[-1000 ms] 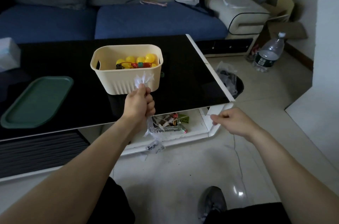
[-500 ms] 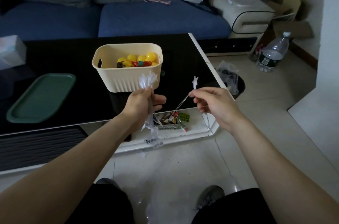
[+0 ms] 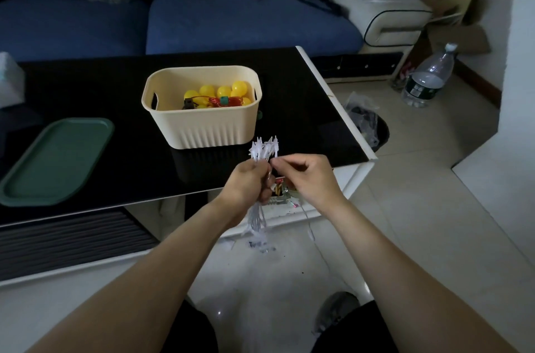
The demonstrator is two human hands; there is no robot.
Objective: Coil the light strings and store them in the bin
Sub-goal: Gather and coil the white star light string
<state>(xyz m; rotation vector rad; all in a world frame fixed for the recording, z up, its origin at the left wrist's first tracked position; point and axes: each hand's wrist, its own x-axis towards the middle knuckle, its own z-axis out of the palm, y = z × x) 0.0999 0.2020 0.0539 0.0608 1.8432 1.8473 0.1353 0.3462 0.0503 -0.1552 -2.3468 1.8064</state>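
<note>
The left hand (image 3: 249,182) grips the white light string (image 3: 264,150) bundle; the right hand (image 3: 307,179) pinches its wire beside it. The slack trailing below both could snag or tangle.

bin (image 3: 208,130): ribbed matt plastic | table (image 3: 301,109): glossy black, probably glass

A: What stands between the hands and the bin (image 3: 202,124)?
B: Bare black table (image 3: 289,109) only; the bin's open top is unobstructed.
A: And at the sides?
B: Green tray (image 3: 55,161) well left; table edge near right.
</note>
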